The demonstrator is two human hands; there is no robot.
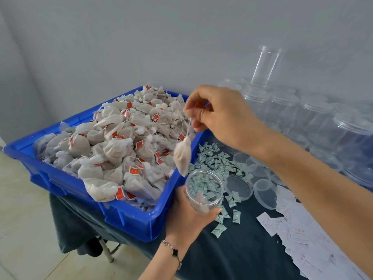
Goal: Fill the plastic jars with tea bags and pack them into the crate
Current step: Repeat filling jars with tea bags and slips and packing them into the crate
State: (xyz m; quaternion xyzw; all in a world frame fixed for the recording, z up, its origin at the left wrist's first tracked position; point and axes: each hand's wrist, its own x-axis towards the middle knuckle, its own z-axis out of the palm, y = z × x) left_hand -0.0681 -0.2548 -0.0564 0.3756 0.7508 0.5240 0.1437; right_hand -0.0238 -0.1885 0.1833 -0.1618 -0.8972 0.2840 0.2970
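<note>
Bracelet (172, 252) on the wrist, the left hand (188, 214) grips an open clear jar (203, 190), one tea bag inside. Just above its mouth a tea bag (182, 155) dangles by its string, pinched in the right hand (220, 116). Left of both, a blue crate (129, 219) heaped with tea bags; behind the right hand, empty jars (282, 106).

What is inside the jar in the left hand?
The jar held by the left hand seems to contain one tea bag near the bottom. Fingers cover its base.
</note>
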